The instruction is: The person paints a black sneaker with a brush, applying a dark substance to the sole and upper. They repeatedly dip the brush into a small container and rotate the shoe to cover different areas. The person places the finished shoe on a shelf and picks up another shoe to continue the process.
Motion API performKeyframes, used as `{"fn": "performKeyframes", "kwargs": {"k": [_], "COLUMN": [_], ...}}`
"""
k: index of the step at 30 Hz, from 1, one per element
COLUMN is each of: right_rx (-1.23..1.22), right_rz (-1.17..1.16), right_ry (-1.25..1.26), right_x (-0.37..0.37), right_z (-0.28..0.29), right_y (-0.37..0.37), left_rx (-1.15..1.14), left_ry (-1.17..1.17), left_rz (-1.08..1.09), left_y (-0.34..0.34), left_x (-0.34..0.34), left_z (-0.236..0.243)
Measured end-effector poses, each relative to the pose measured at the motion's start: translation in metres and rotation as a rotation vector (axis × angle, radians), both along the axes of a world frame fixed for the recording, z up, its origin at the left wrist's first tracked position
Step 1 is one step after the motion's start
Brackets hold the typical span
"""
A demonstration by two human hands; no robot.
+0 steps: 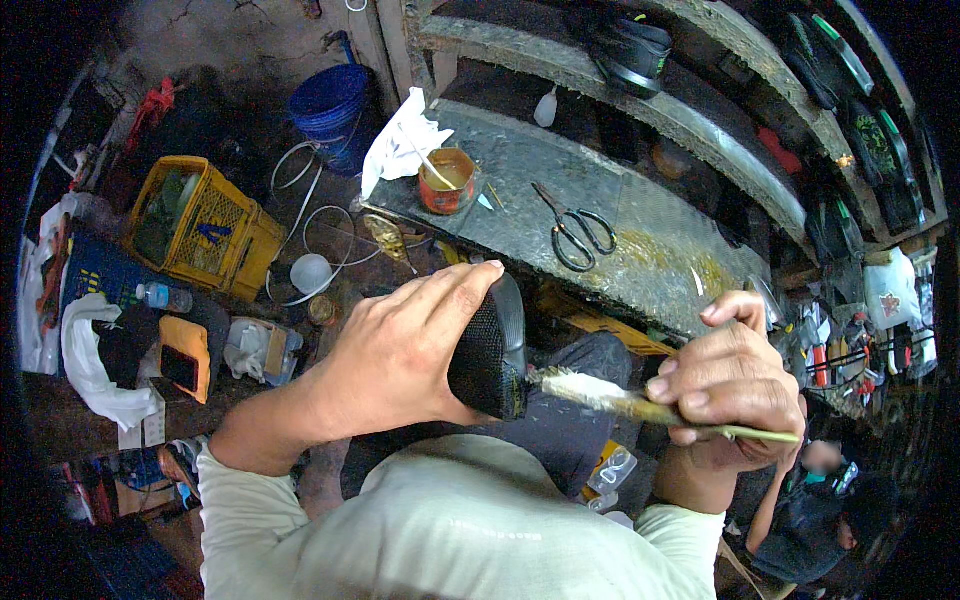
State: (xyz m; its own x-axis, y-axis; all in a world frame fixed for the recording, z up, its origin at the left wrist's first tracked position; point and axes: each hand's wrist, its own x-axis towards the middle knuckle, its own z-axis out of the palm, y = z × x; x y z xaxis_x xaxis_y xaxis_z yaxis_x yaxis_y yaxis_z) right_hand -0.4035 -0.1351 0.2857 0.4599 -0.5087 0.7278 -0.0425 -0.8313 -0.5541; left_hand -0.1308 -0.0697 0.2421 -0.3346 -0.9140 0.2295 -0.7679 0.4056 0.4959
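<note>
My left hand (405,330) is closed around a black mesh shoe (487,350), thumb below and fingers over its top, holding it in front of my chest. In my right hand (730,390) is a brush (640,405) with a yellowish handle. Its pale, whitish bristles reach toward the lower right edge of the shoe; whether they touch it I cannot tell. Beyond the shoe, on the grey bench, stand a red-rimmed can (447,190) with a stick in yellowish contents and a pair of black-handled scissors (580,235).
A yellow crate (200,225) and a blue bucket (328,105) stand at the left. White cloth or paper (402,145) lies by the can. Shelves with black shoes (640,55) run along the far right. Another person (820,510) is at the lower right.
</note>
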Motion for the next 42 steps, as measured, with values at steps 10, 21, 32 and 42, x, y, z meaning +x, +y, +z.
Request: {"fn": "performKeyframes", "kwargs": {"k": [10, 21, 32, 42], "right_rx": [-0.107, -0.063, 0.166, 0.123], "right_rz": [0.097, -0.11, 0.139, 0.17], "right_ry": [0.235, 0.125, -0.15, -0.01], "right_x": [0.002, 0.007, 0.015, 0.024], "right_z": [0.017, 0.012, -0.026, -0.024], "right_y": [0.007, 0.012, -0.011, -0.014], "left_rx": [-0.069, -0.035, 0.015, 0.045], "left_ry": [-0.136, -0.104, 0.144, 0.191], "left_rz": [0.019, 0.055, 0.009, 0.086], "left_y": [0.006, 0.011, 0.011, 0.013], "left_x": [-0.003, 0.001, 0.008, 0.012], "left_z": [0.009, 0.003, -0.009, -0.023]}}
